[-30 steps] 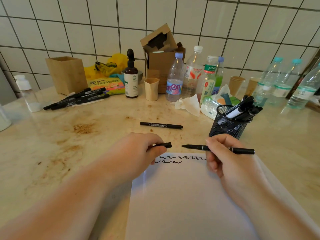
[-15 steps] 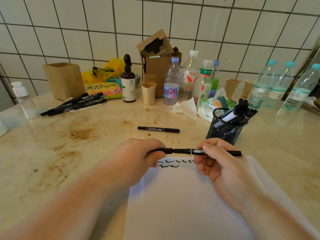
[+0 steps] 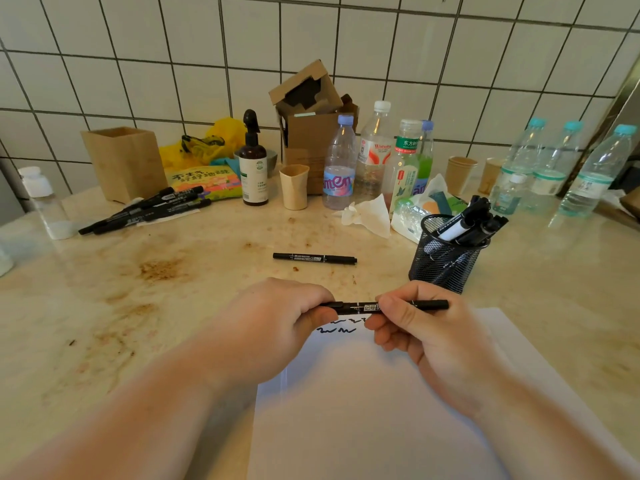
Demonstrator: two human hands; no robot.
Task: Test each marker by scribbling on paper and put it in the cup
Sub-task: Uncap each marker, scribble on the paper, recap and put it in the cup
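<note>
We see a matt black plastic marker point(image 3: 363, 307) above smooth white paper point(image 3: 374, 410), which lies on a glossy, stained stone-like counter point(image 3: 173, 306). The cup point(image 3: 446, 261) is black wire mesh metal. Behind stand a pale wooden box point(image 3: 124, 162), clear plastic bottles point(image 3: 374, 157), brown cardboard point(image 3: 311, 133) and glazed white wall tiles point(image 3: 138, 46).

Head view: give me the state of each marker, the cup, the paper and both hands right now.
held marker: capped, level above the paper, gripped at both ends
left hand: fingers curled round its cap end
right hand: pinches its barrel
loose marker: capped, flat on the counter
marker pile: lying by the wooden box
mesh cup: upright, holding several markers
paper: flat, scribbles along top edge
</note>
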